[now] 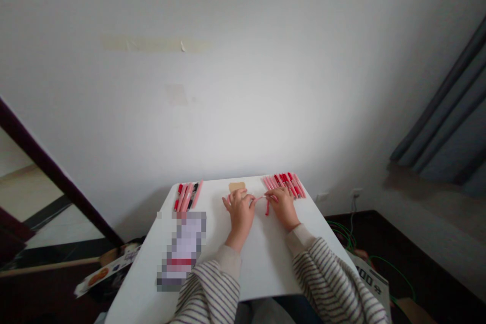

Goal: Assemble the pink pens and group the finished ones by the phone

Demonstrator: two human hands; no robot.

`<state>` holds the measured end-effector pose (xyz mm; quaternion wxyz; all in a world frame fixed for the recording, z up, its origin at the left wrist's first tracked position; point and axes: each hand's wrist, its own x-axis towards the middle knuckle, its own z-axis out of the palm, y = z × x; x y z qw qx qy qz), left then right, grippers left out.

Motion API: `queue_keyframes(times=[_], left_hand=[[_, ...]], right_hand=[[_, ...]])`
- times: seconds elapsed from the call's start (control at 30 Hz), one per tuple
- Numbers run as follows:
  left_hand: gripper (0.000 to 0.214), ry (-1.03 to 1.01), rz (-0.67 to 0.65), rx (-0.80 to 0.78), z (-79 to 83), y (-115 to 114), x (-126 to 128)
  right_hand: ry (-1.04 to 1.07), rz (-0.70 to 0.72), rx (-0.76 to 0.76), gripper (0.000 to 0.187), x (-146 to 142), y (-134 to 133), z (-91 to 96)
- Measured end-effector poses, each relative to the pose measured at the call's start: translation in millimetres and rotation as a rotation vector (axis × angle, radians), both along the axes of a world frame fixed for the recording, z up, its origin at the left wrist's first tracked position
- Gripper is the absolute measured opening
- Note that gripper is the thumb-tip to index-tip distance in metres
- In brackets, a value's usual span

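Observation:
Over the far half of the white table (pixel 261 263), my left hand (pixel 240 210) and my right hand (pixel 284 206) face each other with a small gap between them. A slim pink pen (pixel 260 198) spans that gap, pinched by the fingertips of both hands. Whether it is whole or in parts I cannot tell. Just below my right fingers lies a short red piece, like a pen cap (pixel 267 208). Right of my right hand is a row of pink and red pens (pixel 297 186), partly covered by that hand. A tan piece (pixel 237 186) lies behind my left hand.
A second group of pink, red and black pens (pixel 187 196) lies at the table's far left. Nearer on that side is a blurred-out pale purple item (pixel 184 250). The wall (pixel 243 86) rises behind the table. Green cables (pixel 343 230) run on the floor at right.

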<state>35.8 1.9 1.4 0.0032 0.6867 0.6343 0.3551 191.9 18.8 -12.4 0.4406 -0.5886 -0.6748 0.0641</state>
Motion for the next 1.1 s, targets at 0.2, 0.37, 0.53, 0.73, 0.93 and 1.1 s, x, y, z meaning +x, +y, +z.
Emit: queue_keyframes(times=[0.2, 0.37, 0.53, 0.73, 0.93, 1.1], left_hand=[[0.011, 0.002, -0.003, -0.006, -0.6, -0.5, 0.0], [0.011, 0.008, -0.006, -0.003, -0.5, -0.8, -0.1], [0.012, 0.013, -0.015, -0.028, 0.5, 0.1, 0.0], [0.011, 0.017, -0.005, -0.019, 0.5, 0.1, -0.3], [0.01, 0.025, -0.004, -0.027, -1.3, 0.7, 0.1], [0.009, 0.025, -0.036, -0.019, -0.7, 0.2, 2.0]], right_hand=[[-0.032, 0.0, 0.029, 0.015, 0.4, -0.3, -1.0], [-0.018, -0.011, 0.03, 0.016, 0.6, -0.5, -1.2], [-0.023, 0.0, 0.039, 0.016, 1.5, 0.0, -1.9], [-0.046, 0.014, 0.031, 0.014, 2.3, 0.1, -1.4], [-0.075, 0.03, 0.03, 0.014, 2.0, -0.7, -2.2], [-0.092, 0.064, 0.043, 0.011, -0.1, -0.9, -3.3]])
